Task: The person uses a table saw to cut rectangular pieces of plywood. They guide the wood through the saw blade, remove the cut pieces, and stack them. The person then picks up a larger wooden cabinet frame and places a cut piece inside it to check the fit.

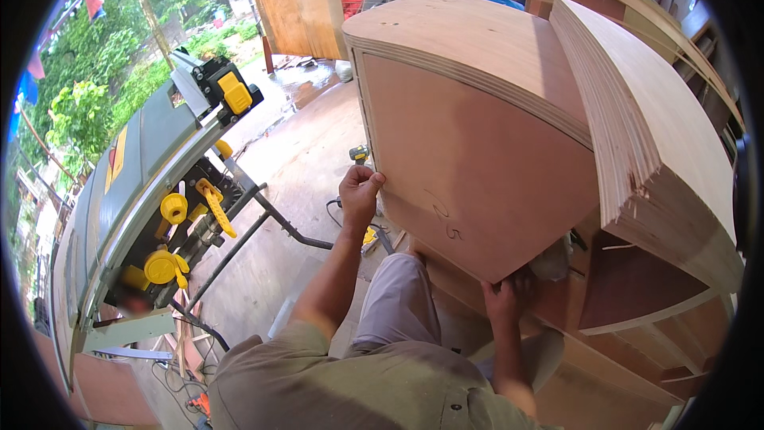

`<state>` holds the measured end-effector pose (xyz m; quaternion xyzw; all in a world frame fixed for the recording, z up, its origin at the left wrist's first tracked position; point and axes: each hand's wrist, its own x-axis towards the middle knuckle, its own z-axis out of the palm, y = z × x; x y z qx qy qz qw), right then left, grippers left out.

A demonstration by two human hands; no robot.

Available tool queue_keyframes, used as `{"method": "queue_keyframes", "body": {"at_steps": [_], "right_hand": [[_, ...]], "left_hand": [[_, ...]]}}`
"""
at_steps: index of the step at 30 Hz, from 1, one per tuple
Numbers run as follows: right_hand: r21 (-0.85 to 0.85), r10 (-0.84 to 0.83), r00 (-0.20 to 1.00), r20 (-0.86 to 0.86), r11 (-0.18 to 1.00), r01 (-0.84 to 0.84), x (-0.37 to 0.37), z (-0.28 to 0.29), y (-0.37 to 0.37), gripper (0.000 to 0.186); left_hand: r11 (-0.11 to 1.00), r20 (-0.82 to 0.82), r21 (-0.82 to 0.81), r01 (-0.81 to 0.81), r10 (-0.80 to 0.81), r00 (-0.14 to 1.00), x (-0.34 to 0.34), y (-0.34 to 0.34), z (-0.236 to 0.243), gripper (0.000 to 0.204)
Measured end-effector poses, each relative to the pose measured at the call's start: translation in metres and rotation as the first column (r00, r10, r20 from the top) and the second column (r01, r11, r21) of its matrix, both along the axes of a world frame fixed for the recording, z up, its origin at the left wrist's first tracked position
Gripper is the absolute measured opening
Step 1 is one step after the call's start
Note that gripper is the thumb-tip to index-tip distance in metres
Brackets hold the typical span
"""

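Observation:
A reddish-brown plywood panel (477, 151) with a handwritten mark stands tilted in front of me, against a plywood box (469, 28) with a rounded, layered edge. My left hand (361, 189) pinches the panel's left edge between thumb and fingers. Low at the panel's bottom corner, my right hand (506, 293) is closed on the lower edge, its fingertips partly hidden in shadow beneath. How far the panel sits inside the box's frame, I cannot tell.
A grey table saw (143, 143) with yellow knobs stands at left on a black tubular stand (274, 219). Thick layered plywood (613, 111) rests at right, above open plywood framing (637, 287). A yellow-and-black power tool (360, 154) is beyond my left hand. Cords and offcuts lie lower left.

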<state>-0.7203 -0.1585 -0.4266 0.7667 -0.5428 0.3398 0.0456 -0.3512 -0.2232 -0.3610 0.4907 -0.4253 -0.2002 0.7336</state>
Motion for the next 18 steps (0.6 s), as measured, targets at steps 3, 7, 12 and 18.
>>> {"method": "queue_keyframes", "body": {"at_steps": [3,7,12,18], "right_hand": [[-0.044,-0.003,1.000,0.006,0.999,0.003,-0.003,-0.003,0.000,0.039],[-0.068,-0.005,1.000,0.008,0.998,0.005,0.001,0.005,0.002,0.033],[0.076,-0.037,0.999,0.031,0.996,0.035,0.001,0.006,0.006,0.034],[-0.054,-0.039,0.999,0.010,0.998,0.039,0.001,0.002,0.002,0.030]], "left_hand": [[0.999,0.045,0.048,-0.004,0.002,0.999,-0.006,0.003,0.011,0.015],[0.998,-0.020,0.043,0.049,-0.049,0.999,0.001,0.002,0.015,0.011],[0.994,-0.109,0.051,0.093,-0.087,0.990,-0.004,0.006,0.031,0.012],[0.994,-0.085,0.041,0.100,-0.096,0.992,-0.002,0.008,0.036,0.012]]}}
